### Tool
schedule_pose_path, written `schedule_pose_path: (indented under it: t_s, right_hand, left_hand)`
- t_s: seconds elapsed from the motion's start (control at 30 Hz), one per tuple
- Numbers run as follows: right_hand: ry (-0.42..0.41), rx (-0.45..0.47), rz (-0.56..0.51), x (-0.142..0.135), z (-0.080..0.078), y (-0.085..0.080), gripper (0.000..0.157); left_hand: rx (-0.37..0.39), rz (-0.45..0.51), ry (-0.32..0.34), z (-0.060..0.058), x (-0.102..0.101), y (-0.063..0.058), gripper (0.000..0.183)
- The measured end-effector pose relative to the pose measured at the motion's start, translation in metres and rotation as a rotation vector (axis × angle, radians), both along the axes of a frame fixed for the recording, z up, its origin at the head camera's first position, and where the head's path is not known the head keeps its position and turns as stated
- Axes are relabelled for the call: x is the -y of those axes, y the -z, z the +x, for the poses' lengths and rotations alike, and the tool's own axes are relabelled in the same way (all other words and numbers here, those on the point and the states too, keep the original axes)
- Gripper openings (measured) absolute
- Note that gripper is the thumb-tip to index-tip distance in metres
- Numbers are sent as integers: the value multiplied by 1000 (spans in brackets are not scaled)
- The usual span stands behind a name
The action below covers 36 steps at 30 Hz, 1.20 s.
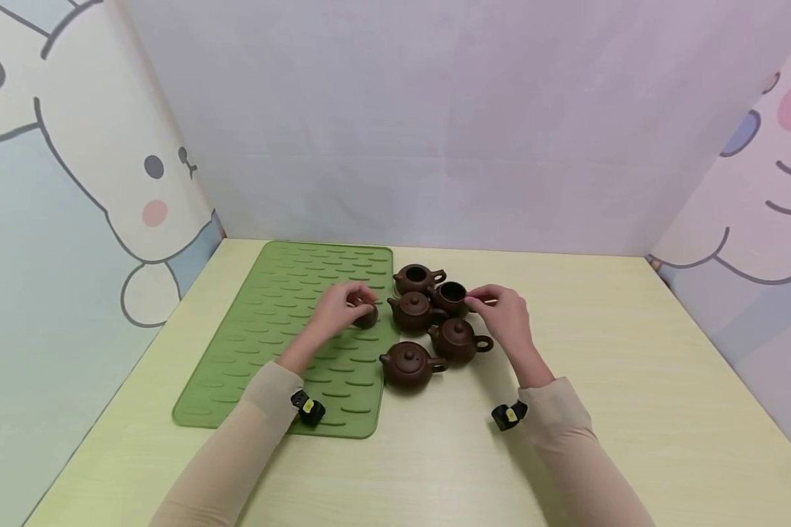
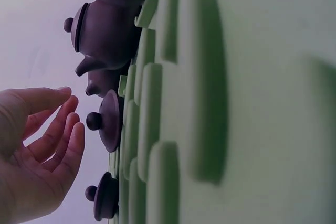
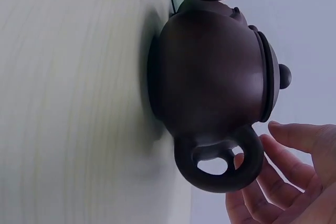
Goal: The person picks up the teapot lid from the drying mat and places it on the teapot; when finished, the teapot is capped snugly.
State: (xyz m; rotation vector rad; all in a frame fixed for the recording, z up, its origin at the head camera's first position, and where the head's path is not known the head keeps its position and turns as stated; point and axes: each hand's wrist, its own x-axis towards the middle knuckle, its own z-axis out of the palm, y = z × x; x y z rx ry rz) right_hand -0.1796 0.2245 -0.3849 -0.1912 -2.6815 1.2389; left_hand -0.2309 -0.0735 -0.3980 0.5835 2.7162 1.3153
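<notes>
My left hand (image 1: 343,304) hovers over a green ridged mat (image 1: 237,351), fingers loosely bent and holding nothing. Just past its fingertips in the left wrist view, a dark brown round lid (image 2: 110,121) with a knob lies on the mat. A second lid (image 2: 107,198) lies beside it. My right hand (image 1: 504,318) has its thumb and fingertips at the rim and handle side of a lidless teapot (image 1: 443,300); whether they touch it is hidden. In the right wrist view, a lidded teapot (image 3: 215,72) stands in front of that hand, its loop handle covering some fingers.
Other brown teapots stand close together at the mat's right edge: a lidless one (image 1: 405,285) at the back, a lidded one (image 1: 410,320) in the middle, and another lidded one (image 1: 405,373) in front. All are on a pale wooden table (image 1: 633,402) before a plain wall (image 1: 435,146).
</notes>
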Motion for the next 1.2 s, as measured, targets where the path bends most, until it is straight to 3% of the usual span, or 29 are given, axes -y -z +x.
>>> schedule_pose_path:
  t_s: [0.3,0.73,1.2]
  right_hand:
    - [51,-24,-13,-5,-3,6,21]
    - [42,23,-13,-11,-5,7,25]
    - [11,64,-10,-10,-15,16,28]
  left_hand:
    - [18,6,-23,1,7,5,17]
    - [48,22,-38,2,10,7,18]
    - [68,-36,-57,-2,9,11,17]
